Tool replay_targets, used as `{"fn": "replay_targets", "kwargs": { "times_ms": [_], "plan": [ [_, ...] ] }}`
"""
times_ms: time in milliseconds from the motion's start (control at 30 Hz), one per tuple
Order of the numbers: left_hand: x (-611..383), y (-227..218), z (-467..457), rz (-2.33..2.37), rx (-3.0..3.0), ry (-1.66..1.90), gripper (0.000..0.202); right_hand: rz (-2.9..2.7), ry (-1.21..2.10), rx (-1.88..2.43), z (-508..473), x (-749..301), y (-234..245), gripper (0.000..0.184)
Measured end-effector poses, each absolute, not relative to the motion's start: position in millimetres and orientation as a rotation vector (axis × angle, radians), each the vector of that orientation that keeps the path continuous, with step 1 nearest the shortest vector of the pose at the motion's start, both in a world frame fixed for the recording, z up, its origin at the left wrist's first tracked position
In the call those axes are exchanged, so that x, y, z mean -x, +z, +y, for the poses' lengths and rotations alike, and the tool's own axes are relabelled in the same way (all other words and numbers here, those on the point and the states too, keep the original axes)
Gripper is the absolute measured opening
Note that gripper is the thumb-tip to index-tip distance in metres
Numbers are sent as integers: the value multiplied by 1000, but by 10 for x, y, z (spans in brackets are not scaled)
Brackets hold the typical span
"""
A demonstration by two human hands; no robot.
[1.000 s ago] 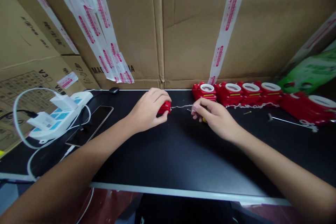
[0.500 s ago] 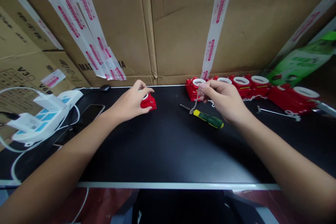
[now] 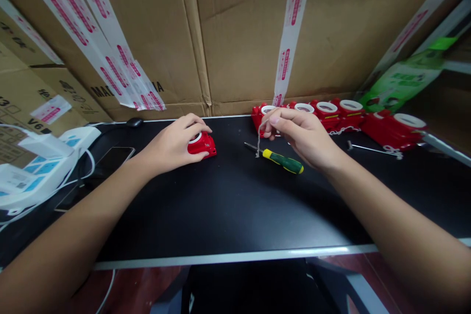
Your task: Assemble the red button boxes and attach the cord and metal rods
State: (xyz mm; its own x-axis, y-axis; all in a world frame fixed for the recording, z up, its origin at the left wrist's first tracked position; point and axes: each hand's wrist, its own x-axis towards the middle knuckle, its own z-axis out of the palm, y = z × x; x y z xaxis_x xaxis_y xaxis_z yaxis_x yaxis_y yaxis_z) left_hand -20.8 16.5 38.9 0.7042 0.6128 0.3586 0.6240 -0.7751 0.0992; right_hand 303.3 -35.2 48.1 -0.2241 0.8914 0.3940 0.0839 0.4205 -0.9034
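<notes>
On the left part of the black tabletop [image 3: 235, 216], my left hand [image 3: 172, 143] is closed around a small red case [image 3: 203, 145] with a white ring, which looks like a chalk line reel. The fingers cover most of it. My right hand [image 3: 300, 132] pinches a thin, pale string [image 3: 258, 141] between thumb and fingertips. Its frayed lower end hangs beside the shaft of a green and yellow screwdriver [image 3: 285, 161], which lies on the table below that hand. I cannot tell whether the string touches the shaft.
Several red reels [image 3: 327, 117] stand along the back right, some with white strings. A thin metal rod [image 3: 375, 149] lies in front of them, and a green bottle [image 3: 408, 76] leans behind. At left are a power strip [image 3: 83, 136] and phone [image 3: 117, 157]. Cardboard [image 3: 239, 34] walls the back.
The view has shifted, so most things appear further left. The string now hangs straighter from my right hand. My left hand still grips the red reel.
</notes>
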Motion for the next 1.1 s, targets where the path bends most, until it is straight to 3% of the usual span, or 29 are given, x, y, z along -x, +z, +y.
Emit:
{"fn": "replay_targets", "kwargs": {
  "times_ms": [200,367,433,600,667,833,1100],
  "plan": [
    [134,414,88,-899,2929,-596,32,-1803,869,940,-389,-3067,546,26],
    [83,422,27,-839,2954,-528,32,-2197,63,1377,-367,-3069,456,20],
    [77,426,15,-852,2961,-504,37,-2219,-46,1331,-367,-3053,417,12],
    [100,410,21,-1103,2934,-418,81,-2542,406,1010,-399,-2993,362,10],
    [110,390,32,-1243,2907,-356,89,-2614,493,964,-414,-2960,324,12],
    [87,358,43,-1312,2954,-351,85,-2614,528,932,-431,-2886,220,8],
    [30,395,23,-1270,2991,-739,81,-2485,642,997,-426,-2889,249,9]
  ]
}}
